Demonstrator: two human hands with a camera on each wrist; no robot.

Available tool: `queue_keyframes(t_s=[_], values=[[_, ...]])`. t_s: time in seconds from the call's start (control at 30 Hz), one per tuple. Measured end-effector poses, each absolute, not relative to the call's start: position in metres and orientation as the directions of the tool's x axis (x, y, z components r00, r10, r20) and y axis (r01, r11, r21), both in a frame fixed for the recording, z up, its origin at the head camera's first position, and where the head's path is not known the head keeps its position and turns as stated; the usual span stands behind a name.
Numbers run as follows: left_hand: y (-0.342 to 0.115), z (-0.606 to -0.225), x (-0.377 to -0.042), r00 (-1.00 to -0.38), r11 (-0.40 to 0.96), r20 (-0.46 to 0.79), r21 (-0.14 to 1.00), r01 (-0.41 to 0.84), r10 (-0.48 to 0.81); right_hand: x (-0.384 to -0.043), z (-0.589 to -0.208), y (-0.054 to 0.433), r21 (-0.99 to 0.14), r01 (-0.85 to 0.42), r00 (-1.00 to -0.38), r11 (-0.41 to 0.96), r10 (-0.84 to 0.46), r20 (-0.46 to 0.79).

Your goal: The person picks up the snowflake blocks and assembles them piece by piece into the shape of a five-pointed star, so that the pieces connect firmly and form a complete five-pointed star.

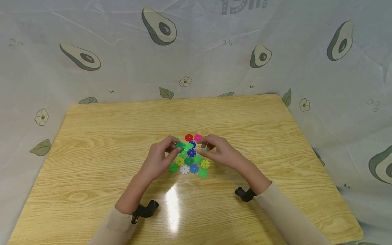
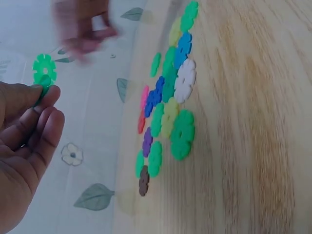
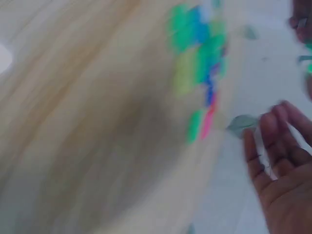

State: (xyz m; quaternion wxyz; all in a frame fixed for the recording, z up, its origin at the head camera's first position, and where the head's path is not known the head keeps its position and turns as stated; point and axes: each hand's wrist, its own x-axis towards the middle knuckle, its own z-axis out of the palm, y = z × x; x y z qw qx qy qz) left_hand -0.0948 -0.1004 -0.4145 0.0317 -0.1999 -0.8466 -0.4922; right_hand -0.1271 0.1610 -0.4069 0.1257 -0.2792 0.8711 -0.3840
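Observation:
My left hand (image 1: 158,156) pinches a dark green notched plastic disc (image 1: 180,145) between thumb and fingers, above the table. A light green notched disc (image 2: 44,64) stands at an angle to it and looks slotted into its edge. My right hand (image 1: 221,150) hovers a little to the right, its fingers loosely bent and apart, with nothing between them; in the right wrist view this hand (image 3: 287,180) is palm up. Below both hands lie several more flower-like discs, among them a white disc (image 1: 184,169), a red disc (image 1: 189,137) and a yellow disc (image 1: 205,164).
The discs lie flat in a loose group mid-table, including a brown disc (image 2: 144,181) and a purple disc (image 2: 147,142). A wood-grain table (image 1: 107,136) carries them. Behind it hangs a pale cloth (image 1: 208,41) printed with avocados. Black wrist mounts (image 1: 147,209) sit under both forearms.

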Motion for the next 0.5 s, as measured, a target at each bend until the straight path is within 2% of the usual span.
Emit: queue_keyframes(t_s=[0.13,0.2,0.5], values=[[-0.104,-0.414,-0.096,-0.934,0.428,0.217,0.843,0.326,0.284,-0.127,-0.424,0.178,-0.589,-0.455,-0.758,0.668,-0.638,-0.138],[-0.104,-0.414,-0.096,-0.937,0.425,0.209,0.848,0.317,0.281,-0.125,-0.433,0.184,-0.539,-0.499,-0.734,0.679,-0.662,-0.154],[-0.098,-0.415,-0.096,-0.936,0.397,0.217,0.861,0.318,0.278,-0.121,-0.447,0.188,-0.508,-0.585,-0.694,0.632,-0.715,-0.09]])
